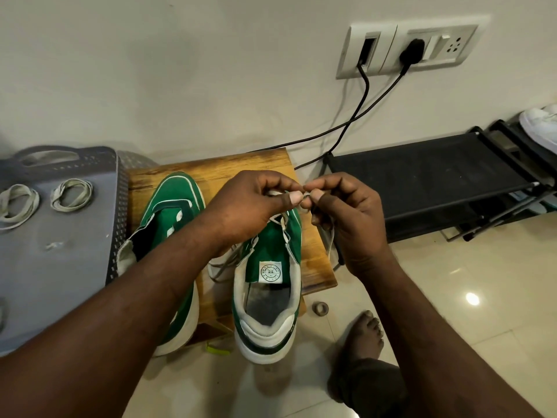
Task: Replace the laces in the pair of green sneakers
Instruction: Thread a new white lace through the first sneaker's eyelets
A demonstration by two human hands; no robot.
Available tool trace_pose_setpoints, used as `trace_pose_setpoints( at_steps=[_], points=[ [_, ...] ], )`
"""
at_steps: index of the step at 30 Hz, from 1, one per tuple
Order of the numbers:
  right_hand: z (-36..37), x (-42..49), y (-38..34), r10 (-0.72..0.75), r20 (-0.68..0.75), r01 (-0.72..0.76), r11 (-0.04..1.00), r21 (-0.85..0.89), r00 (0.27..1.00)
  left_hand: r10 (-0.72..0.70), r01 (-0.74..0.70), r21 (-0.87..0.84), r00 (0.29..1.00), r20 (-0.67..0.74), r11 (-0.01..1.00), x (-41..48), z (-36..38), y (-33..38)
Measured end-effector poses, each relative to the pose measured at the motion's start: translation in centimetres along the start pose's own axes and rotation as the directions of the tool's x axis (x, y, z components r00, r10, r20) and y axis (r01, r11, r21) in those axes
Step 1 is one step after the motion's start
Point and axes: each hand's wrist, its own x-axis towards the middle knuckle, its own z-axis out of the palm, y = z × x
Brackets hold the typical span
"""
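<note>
Above the sneaker (271,251), left hand (250,203), right hand (352,215) pinch flat lace (304,195).

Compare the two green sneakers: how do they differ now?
The left sneaker shows bare eyelets and no lace; the right sneaker has a lace threaded. No hand touches the left sneaker; the left hand and right hand pinch the right sneaker's lace. Both are green, white-soled, on the wooden stool.

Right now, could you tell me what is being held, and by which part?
The left hand and right hand both pinch a small loop of the lace, above the right-side sneaker.
</note>
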Motion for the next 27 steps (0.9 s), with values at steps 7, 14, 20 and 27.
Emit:
trace_pose_setpoints(
  at_steps=[7,14,20,27],
  points=[
    [-0.4,0.2,0.3,-0.014,0.013,0.014,1.0,0.005,1.0,0.033,-0.036,0.252,0.999,0.015,0.967,0.1,0.1,-0.3],
    [-0.2,0.1,0.0,-0.038,0.035,0.038,0.999,0.002,0.999,0.072,-0.08,0.171,0.996,0.052,0.982,0.3,0.0,-0.4],
    [-0.1,0.0,0.0,-0.037,0.062,0.038,0.999,-0.01,0.997,0.088,0.107,0.397,0.892,-0.443,0.911,0.4,-1.2,-0.2],
    [0.4,-0.2,0.1,-0.018,0.059,0.018,1.0,-0.008,0.998,0.195,-0.028,0.587,0.955,-0.223,0.809,0.3,-2.1,-0.9]
  ],
)
